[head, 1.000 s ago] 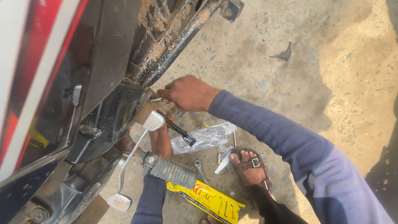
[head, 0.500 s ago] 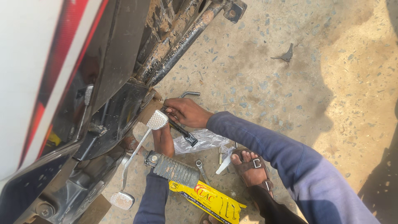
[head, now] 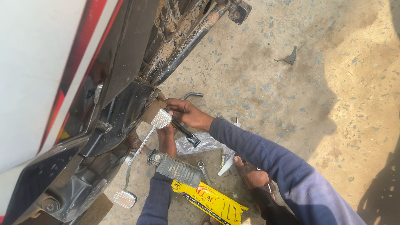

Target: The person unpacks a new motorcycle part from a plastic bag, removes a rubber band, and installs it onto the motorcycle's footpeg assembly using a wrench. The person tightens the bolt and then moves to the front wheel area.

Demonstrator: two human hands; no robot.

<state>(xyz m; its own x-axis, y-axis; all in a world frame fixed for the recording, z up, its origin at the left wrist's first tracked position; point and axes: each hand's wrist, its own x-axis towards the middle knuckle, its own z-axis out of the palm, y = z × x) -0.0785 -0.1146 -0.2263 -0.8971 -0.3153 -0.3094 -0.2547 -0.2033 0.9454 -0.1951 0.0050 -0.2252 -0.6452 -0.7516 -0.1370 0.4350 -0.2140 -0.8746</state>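
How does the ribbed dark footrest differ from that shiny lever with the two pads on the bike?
The footrest is a short, thick, dark peg with a ribbed sleeve; the lever is a long, thin, shiny metal rod. The footrest ends bluntly, while the lever carries a dimpled silver pad at each end. The footrest sticks out over the ground; the lever runs along the engine. Both sit low on the motorcycle, near the left hand.

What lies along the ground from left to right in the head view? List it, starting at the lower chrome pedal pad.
Lower chrome pedal pad → black ribbed rubber footpeg → small silver spanner → sandalled foot → dark metal scrap on the concrete.
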